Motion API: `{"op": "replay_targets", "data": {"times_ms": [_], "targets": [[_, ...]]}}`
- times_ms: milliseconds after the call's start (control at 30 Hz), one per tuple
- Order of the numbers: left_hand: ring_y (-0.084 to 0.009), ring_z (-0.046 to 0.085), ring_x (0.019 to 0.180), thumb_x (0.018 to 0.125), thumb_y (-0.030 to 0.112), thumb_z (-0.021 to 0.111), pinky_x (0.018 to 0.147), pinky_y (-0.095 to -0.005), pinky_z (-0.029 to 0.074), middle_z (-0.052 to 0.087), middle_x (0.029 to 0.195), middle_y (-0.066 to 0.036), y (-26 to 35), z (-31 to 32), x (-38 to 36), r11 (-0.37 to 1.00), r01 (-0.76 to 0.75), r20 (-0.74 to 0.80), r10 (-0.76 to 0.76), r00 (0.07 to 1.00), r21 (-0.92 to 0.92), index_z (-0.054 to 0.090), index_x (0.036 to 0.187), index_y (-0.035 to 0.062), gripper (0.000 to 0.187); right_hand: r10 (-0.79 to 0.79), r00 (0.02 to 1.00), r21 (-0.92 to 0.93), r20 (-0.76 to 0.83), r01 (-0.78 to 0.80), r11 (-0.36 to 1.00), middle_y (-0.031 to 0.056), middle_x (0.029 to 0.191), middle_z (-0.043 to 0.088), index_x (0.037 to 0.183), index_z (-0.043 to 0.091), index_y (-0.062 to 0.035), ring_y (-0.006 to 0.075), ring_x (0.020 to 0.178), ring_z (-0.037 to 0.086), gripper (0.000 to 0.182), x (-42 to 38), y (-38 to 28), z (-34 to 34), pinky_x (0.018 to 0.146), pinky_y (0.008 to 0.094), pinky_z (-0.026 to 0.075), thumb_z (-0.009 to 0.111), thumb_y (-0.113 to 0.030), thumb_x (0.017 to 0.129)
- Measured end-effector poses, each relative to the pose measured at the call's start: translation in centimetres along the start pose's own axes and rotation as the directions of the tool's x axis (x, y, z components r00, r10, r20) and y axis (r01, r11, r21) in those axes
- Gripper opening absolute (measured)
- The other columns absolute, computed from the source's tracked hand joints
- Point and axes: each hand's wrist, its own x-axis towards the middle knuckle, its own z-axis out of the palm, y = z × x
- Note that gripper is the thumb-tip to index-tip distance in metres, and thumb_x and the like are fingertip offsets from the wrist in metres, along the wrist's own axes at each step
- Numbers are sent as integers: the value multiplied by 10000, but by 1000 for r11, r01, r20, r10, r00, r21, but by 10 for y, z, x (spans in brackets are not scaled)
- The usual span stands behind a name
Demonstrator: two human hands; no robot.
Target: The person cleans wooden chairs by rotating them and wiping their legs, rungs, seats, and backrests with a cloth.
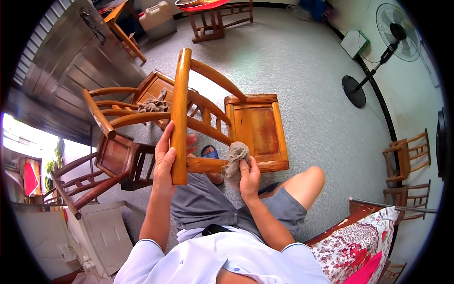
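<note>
A varnished wooden chair (260, 130) is tilted in front of my lap, its seat to the right and its thick top rail (180, 109) toward me on the left. My left hand (164, 165) grips the lower end of that rail, thumb on the near side and fingertips showing behind it. In my right hand (249, 179), a bunched grey-brown rag (238, 157) presses against the chair where the lower back post meets the seat. Part of the rag inside my fingers is hidden.
Two other wooden chairs (116, 154) stand close on the left, one with a second rag (153, 102) on its seat. A standing fan (373, 75) is at the right wall. Small chairs (404, 158) and a floral-covered surface (352, 241) are at the right. A red-topped table (203, 5) stands behind.
</note>
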Motion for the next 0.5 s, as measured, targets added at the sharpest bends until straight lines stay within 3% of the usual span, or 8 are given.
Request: {"op": "replay_targets", "data": {"times_ms": [167, 367, 467, 500], "targets": [[-308, 572, 1201, 936, 344, 534, 1040, -441, 440, 564, 1293, -211, 6, 4, 2, 999, 27, -21, -26, 999, 18, 233, 1529, 101, 708, -12, 1000, -15, 7, 12, 1000, -20, 1016, 609, 1143, 584, -19, 55, 924, 526, 254, -1, 3, -2, 844, 219, 435, 565, -235, 1010], [-317, 631, 1107, 856, 282, 611, 997, -405, 484, 599, 1209, -235, 25, 4, 20, 992, 129, -33, -128, 991, 15, 231, 1509, 25, 798, -25, 999, -48, 28, 27, 999, -12, 1026, 616, 1159, 582, -10, 61, 932, 531, 273, 0, 4, -3, 849, 225, 438, 573, -235, 1005], [-271, 656, 1044, 889, 220, 583, 915, -367, 529, 608, 1189, -206, 29, 9, 27, 983, 180, -40, -178, 983, 47, 255, 1491, 21, 714, -33, 999, -115, 19, 35, 993, -7, 1022, 621, 1157, 582, -6, 66, 936, 535, 273, -1, 6, -6, 854, 229, 439, 577, -231, 1002], [-241, 672, 933, 891, 218, 603, 813, -331, 549, 623, 1108, -181, 33, 15, 29, 973, 227, -76, -224, 972, 32, 306, 1449, 14, 664, -34, 999, -116, 14, 36, 993, -7, 1022, 621, 1157, 582, -6, 66, 936, 535, 273, -1, 7, -7, 854, 229, 439, 577, -231, 1002]]}}
